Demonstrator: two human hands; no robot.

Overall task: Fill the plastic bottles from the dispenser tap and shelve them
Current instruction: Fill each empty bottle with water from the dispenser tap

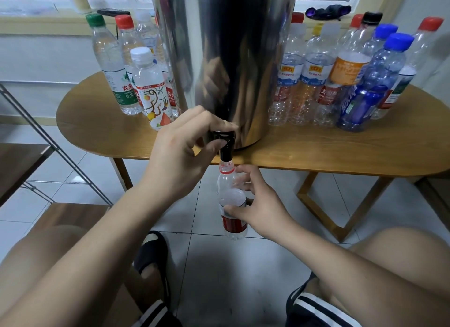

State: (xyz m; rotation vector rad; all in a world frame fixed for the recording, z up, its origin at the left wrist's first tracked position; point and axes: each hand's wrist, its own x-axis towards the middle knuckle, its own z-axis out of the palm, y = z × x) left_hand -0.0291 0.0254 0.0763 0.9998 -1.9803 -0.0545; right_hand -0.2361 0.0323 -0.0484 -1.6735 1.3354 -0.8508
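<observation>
Black tap (225,145), left grip (180,152) pinching, bottle (227,192) held

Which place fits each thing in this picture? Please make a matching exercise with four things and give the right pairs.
Things:
1. left hand
2. right hand
3. green-capped bottle
4. nearest blue-capped bottle

Places:
a. on the table, right of the dispenser
b. gripping the tap
c. on the table, left of the dispenser
d. holding the red-labelled bottle under the tap

Pairs: 1-b, 2-d, 3-c, 4-a
</observation>
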